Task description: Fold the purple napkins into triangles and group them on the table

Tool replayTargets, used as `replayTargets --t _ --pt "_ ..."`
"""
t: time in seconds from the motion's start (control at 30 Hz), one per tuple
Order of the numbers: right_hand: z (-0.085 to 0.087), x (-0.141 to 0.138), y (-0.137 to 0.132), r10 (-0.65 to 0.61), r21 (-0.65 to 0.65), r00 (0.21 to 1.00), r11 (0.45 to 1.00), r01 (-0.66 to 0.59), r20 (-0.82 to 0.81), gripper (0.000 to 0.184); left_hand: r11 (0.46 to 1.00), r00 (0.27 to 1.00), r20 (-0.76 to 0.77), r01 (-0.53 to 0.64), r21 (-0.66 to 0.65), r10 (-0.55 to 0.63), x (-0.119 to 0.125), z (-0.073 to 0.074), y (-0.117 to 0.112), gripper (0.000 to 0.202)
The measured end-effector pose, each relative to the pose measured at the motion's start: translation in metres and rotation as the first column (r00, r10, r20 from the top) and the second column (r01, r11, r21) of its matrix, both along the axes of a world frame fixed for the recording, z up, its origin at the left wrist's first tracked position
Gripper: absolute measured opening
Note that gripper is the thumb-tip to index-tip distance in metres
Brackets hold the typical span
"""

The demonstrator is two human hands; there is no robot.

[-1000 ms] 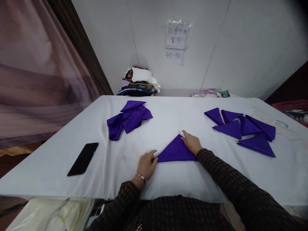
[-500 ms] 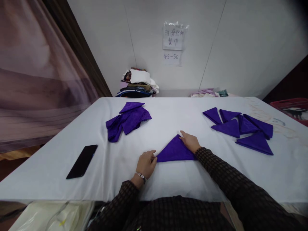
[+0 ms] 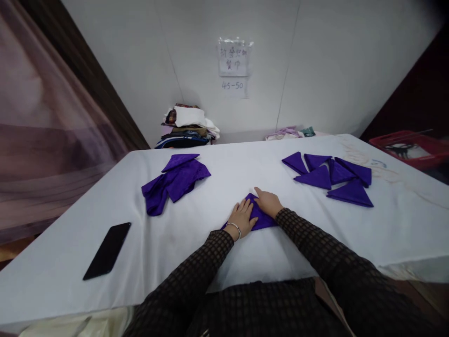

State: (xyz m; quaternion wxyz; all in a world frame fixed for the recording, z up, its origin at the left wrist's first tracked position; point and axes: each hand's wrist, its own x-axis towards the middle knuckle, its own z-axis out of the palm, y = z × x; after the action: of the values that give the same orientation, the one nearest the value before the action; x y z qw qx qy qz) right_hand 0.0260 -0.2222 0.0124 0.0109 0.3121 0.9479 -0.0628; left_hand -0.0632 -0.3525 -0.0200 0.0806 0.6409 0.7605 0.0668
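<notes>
A purple napkin (image 3: 264, 221) folded into a triangle lies flat on the white-covered table in front of me. My left hand (image 3: 241, 217) rests flat on its left part, fingers stretched toward the top corner and covering much of the cloth. On the upper right edge lies my right hand (image 3: 269, 203), one finger stretched out past the corner and the others against the cloth. Farther right, several napkins folded into triangles (image 3: 314, 178) lie close together, some overlapping. Loosely heaped purple napkins (image 3: 180, 183) are at the left, with a triangular piece at their far end.
A black phone (image 3: 108, 250) lies on the white tablecloth (image 3: 168, 262) at the left. Stacked clothes (image 3: 189, 125) and other fabric (image 3: 288, 133) sit behind the far edge. A red basket (image 3: 414, 147) stands beyond the right side, and a curtain (image 3: 52, 126) hangs at left.
My left hand has moved from the napkin's left corner onto its middle and now lies flat there. My right hand stays by the top corner. The camera view has turned slightly right.
</notes>
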Motion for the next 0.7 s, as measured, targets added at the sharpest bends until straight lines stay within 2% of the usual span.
replayTargets --t 0.1,0.23,0.43,0.53,0.7 --pt "0.001 0.019 0.002 -0.004 -0.044 0.999 0.999 0.003 -0.044 0.055 1.000 0.999 -0.034 -0.005 -0.009 0.005 -0.002 -0.003 -0.001 0.062" --pt "-0.005 0.067 0.017 -0.050 -0.194 0.991 0.981 0.025 -0.121 0.058 1.000 0.998 -0.069 -0.008 -0.015 0.007 -0.003 -0.003 0.000 0.062" --pt "-0.019 0.136 0.034 -0.173 -0.466 0.923 0.885 -0.008 -0.343 0.061 1.000 0.998 -0.066 -0.019 -0.024 0.017 -0.002 -0.002 0.002 0.061" --pt "-0.024 0.153 0.031 -0.223 -0.543 0.870 0.838 -0.060 -0.441 0.064 0.999 0.997 -0.068 -0.022 -0.034 0.020 -0.002 0.000 0.001 0.061" --pt "-0.033 0.160 0.026 -0.231 -0.522 0.826 0.849 -0.087 -0.514 0.063 1.000 0.996 -0.085 -0.013 -0.019 0.011 -0.003 -0.002 0.002 0.061"
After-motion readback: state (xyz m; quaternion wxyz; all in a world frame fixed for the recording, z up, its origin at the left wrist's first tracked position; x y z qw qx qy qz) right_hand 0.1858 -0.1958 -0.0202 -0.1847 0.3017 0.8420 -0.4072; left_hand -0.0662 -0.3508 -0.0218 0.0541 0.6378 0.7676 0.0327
